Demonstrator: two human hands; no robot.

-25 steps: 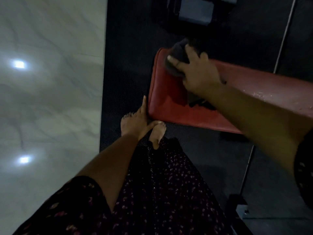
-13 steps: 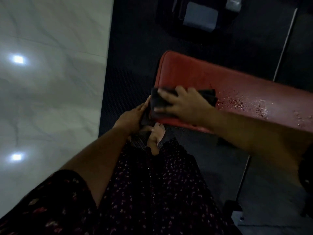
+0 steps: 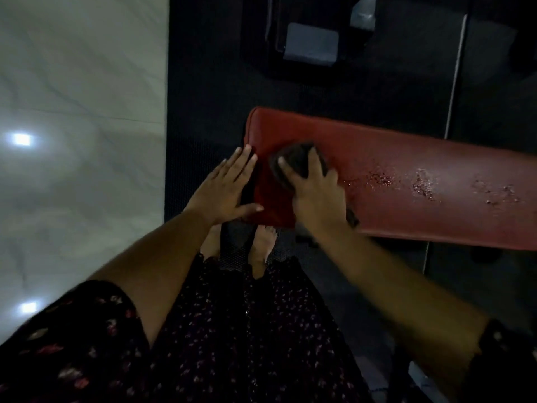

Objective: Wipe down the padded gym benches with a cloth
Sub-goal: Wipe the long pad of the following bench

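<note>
Cloth (image 3: 299, 158): dark, bunched into a wad, gripped by the right hand (image 3: 316, 193). The fingers curl over its top and press it onto the padding near the left end of the bench (image 3: 406, 158). A dark tail of the same fabric appears to trail out under the wrist at the near edge. Judgement: the bunched grip suits firm scrubbing of one patch, not a broad sweep.

Left hand (image 3: 225, 189): holds nothing. Fingers are straight and spread, the palm lies against the end face of the bench, and the thumb reaches toward the near corner. Judgement: it steadies the bench, or the person's lean, against the push of the wiping hand.

Bench surface: red padded upholstery with rounded corners, running off to the right out of view. The portion around the cloth looks dull and even. To the right of the wiping hand lie scattered glistening specks (image 3: 421, 184), probably spray or moisture; which of the two cannot be confirmed in this light. Judgement: that stretch is not yet wiped, so most of this bench remains to be done.

Surroundings: the bench stands on a dark textured mat (image 3: 203, 82), and a pale polished floor (image 3: 81, 112) lies to the left. Bare feet (image 3: 261, 251) show below the near corner, above a dark patterned dress (image 3: 247, 330). Dark equipment with a grey pad (image 3: 311, 45) sits beyond. Lighting is poor and fine detail unreliable.
</note>
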